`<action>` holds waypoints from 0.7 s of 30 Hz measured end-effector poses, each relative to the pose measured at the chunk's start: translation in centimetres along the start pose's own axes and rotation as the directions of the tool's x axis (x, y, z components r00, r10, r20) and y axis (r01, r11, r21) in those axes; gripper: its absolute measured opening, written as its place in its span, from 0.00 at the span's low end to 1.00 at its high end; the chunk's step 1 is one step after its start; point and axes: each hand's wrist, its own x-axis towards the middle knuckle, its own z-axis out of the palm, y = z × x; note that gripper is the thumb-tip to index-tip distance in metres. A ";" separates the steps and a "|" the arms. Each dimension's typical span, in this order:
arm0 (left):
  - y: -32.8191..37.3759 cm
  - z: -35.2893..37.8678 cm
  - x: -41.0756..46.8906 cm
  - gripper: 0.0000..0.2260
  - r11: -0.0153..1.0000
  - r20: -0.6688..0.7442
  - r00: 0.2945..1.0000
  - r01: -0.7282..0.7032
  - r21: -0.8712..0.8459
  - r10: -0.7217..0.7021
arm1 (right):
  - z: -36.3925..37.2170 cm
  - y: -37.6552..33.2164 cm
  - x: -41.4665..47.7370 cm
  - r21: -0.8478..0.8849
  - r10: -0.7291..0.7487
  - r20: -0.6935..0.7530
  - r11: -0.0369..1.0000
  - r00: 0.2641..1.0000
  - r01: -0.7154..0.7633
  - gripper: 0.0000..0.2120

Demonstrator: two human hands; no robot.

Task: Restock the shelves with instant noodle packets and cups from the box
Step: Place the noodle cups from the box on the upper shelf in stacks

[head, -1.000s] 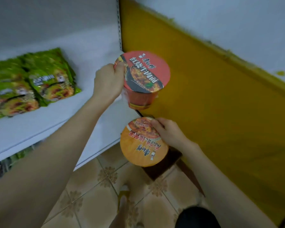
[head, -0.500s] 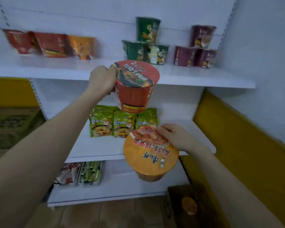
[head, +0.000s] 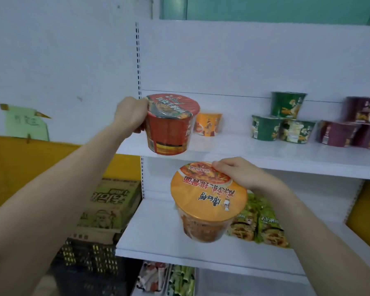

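My left hand grips a red noodle cup by its rim and side, holding it at the left end of the upper white shelf, just over its front edge. My right hand holds an orange-lidded noodle cup from its far rim, in the air in front of the middle shelf. An orange cup stands on the upper shelf behind the red one.
Green cups and maroon cups stand stacked further right on the upper shelf. Green noodle packets lie on the middle shelf. Cardboard boxes sit on a dark crate left of the unit. Snacks fill the bottom shelf.
My view swung up and left from the floor to the shelves. The red cup has risen to the upper shelf's left end; the orange-lidded cup stays low in my right hand.
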 end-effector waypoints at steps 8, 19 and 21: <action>0.3 -3.6 7.3 0.11 0.998 -0.057 0.998 0.005 -0.068 -0.009 | -0.7 -5.3 6.8 0.125 0.000 -0.009 0.992 1.000 0.001 0.15; 1.6 1.0 16.2 0.10 0.992 -0.044 0.999 -0.015 -0.123 0.009 | -6.5 -5.0 17.5 0.083 0.032 -0.102 0.996 0.994 -0.024 0.14; 2.2 2.2 17.9 0.10 0.992 -0.053 0.998 -0.026 -0.125 0.019 | -7.9 -4.4 19.7 0.080 0.039 -0.129 0.996 0.991 -0.029 0.13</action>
